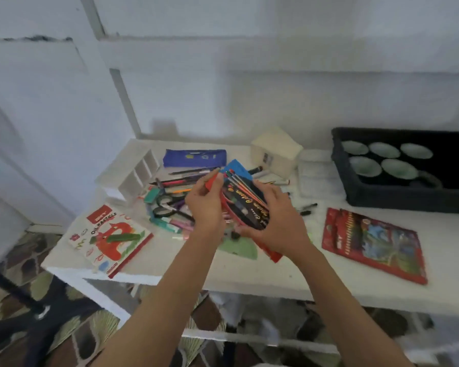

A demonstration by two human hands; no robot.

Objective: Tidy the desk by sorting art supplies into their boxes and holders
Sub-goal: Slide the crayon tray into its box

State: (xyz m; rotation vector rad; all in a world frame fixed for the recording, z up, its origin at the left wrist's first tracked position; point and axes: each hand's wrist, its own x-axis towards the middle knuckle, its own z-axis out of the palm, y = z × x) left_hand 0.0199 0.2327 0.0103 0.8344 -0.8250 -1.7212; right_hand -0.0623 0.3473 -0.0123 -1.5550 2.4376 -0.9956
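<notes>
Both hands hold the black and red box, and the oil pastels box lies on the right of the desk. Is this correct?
No: the head view shows the oil pastels box on the left of the desk. The left hand and right hand hold the black and red box.

The left hand (206, 205) and right hand (276, 221) grip the colour pencil box (245, 205) above the desk (223, 271), whose widest bare stretch lies nearer than the grip, along the front edge between the oil pastels box (109, 238) to the near left and the red pencil packet (374, 243) to the near right. Just left of the grip a heap of pens and scissors (167, 207) bars the way, with the white organizer (133, 172) beyond it, and a green sheet (240, 249) lies directly beneath. Behind the grip stand the blue pencil case (194, 157), a cream box (274, 152) and a clear container (316, 173), with the black tray (408, 200) far right and loose markers (309, 207) scattered between.
</notes>
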